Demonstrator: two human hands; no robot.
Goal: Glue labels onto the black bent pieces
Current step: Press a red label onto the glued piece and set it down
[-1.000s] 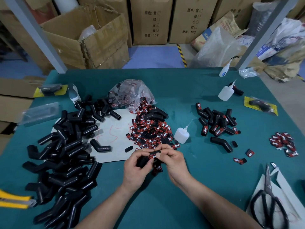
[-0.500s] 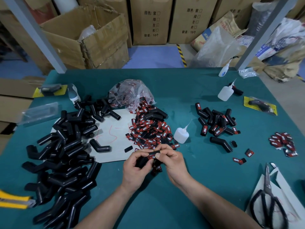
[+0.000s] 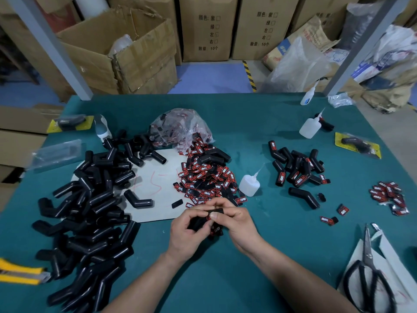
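Black-handled steel scissors (image 3: 370, 260) lie on white paper sheets (image 3: 393, 256) at the teal-covered table's (image 3: 237, 279) near right corner. A yellow utility knife (image 3: 20, 273) sits at the near left edge. Beyond the table stand brown cardboard boxes (image 3: 207, 30), one of them torn open (image 3: 135, 55).

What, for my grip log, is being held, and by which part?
One black bent piece: left hand grips its lower arm, right hand pinches its upper end.

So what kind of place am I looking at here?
Likely a small factory or warehouse assembly bench: stacked cartons behind a green table, heaps of bent pieces and labels, a glue bottle.
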